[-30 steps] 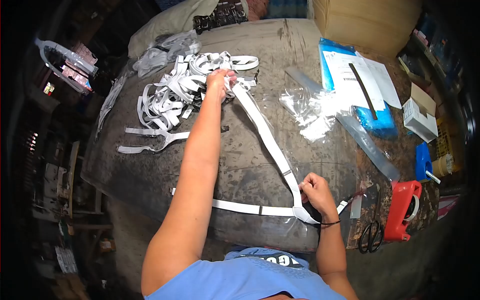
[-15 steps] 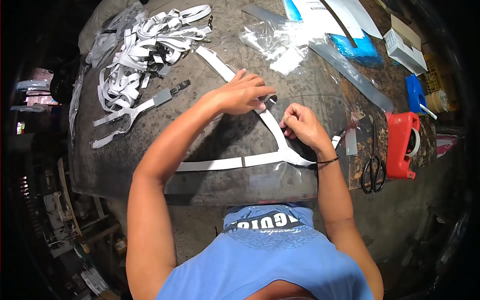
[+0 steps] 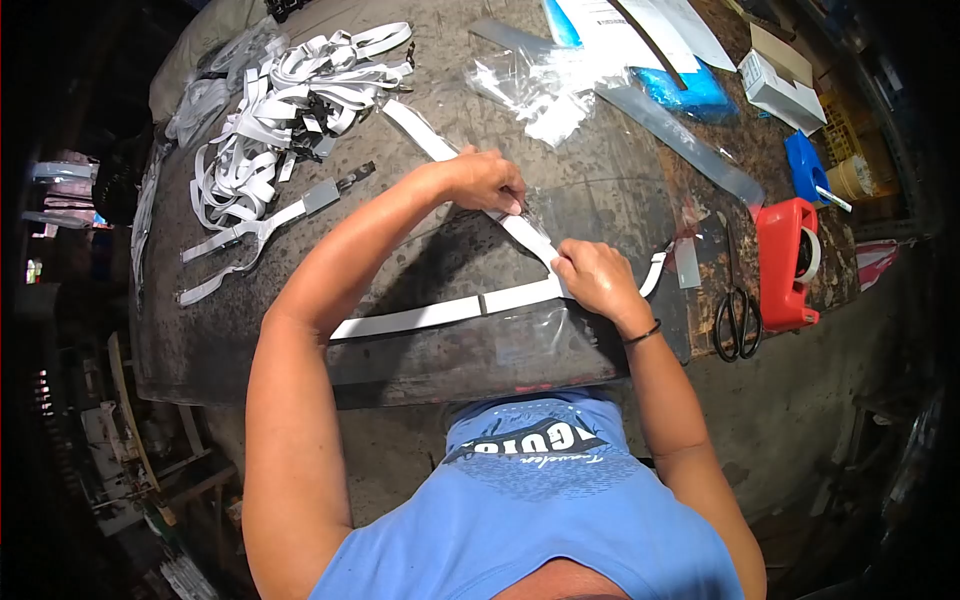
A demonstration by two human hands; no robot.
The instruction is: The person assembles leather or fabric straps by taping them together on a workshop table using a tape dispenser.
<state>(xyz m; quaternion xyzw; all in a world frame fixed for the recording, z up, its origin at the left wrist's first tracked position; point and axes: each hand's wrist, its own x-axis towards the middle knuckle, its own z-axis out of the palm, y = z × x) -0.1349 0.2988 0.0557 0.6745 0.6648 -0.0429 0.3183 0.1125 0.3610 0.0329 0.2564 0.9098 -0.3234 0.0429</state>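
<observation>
White Y-shaped suspenders (image 3: 525, 235) lie on the dark table in front of me, one strap running up to the left and another along the near edge. My left hand (image 3: 487, 182) is closed on the upper strap, thumb and fingers pinching it. Farther down the same strap, close to where the bands join, my right hand (image 3: 598, 275) grips it; the hand covers the join itself. Clear plastic shows around the straps. Just beyond my right hand, a short white end curves up toward a small dark clip.
A heap of white suspenders (image 3: 265, 130) fills the back left, with another pair (image 3: 262, 225) nearer. Plastic bags (image 3: 540, 90) lie at the back. On the right are black scissors (image 3: 738, 325), a red tape dispenser (image 3: 783, 265) and a white box (image 3: 780, 90).
My right hand has moved down onto the strap near the join. My left hand has drawn its extended fingers in around the strap. The small dark item near it no longer shows.
</observation>
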